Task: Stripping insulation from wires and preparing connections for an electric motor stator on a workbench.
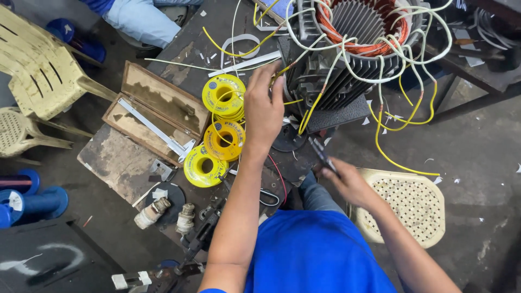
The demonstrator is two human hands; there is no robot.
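The electric motor stator [347,59] stands on end at the far right of the dark workbench [116,163], its copper windings [358,32] facing up so the lead wires can be reached from above. White-sleeved and yellow leads [404,103] spill out of the top and hang down its finned side, some trailing off toward the floor on the right.

The left hand [263,111] reaches to the near-left flank of the stator, fingers curled narrow around a yellow wire [287,68] where it leaves the housing, apparently to keep that one lead apart from the tangle. The right hand [347,182] sits nearer, low and to the right of the bench edge, closed around a dark slim tool [321,154] that looks like pliers or cutters, its tip pointing up toward the stator's base; whether its jaws are open I cannot tell.

Just left of the left hand lie three yellow spools of tape [222,127], stacked in a loose row within easy reach. Farther left is an open wooden case [163,103] holding a metal caliper [154,130]. Near the bench's near edge rest two small cylindrical fittings [168,212]. A cream plastic stool [410,203] stands on the floor at the right, and a cream plastic chair [38,68] at the far left, beside another person's leg in light trousers [141,19].
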